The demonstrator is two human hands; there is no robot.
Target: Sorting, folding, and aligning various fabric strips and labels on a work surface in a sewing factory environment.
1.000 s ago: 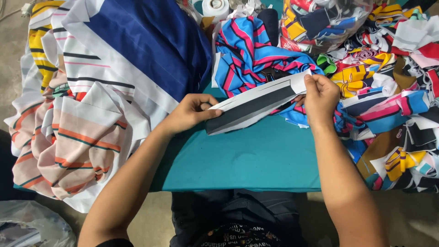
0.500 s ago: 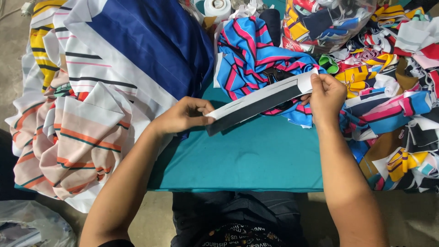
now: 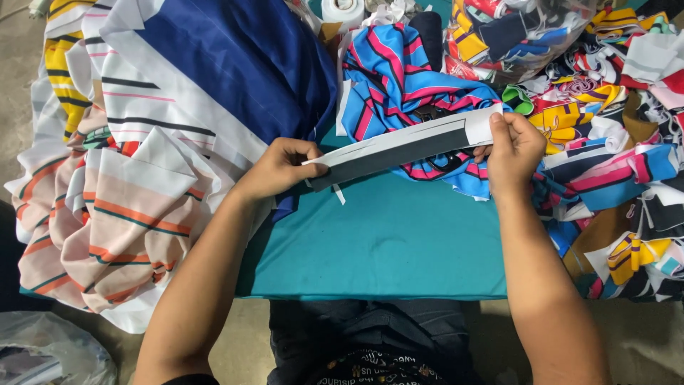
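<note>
A long narrow strip of fabric (image 3: 406,146), white with a dark grey band, is stretched between both hands above the teal table (image 3: 385,249). My left hand (image 3: 281,167) pinches its left end. My right hand (image 3: 514,150) pinches its right end. The strip slants up to the right and hangs just over a blue cloth with pink and black stripes (image 3: 406,85).
A big pile of striped white, navy and peach fabric (image 3: 142,142) covers the table's left side. Heaps of mixed colourful scraps (image 3: 613,142) fill the right side. A white tape roll (image 3: 343,10) sits at the far edge. A plastic bag (image 3: 43,356) lies on the floor, lower left.
Both hands have shifted slightly with the strip, pulling it flatter and straighter between them. The piles have not moved.
</note>
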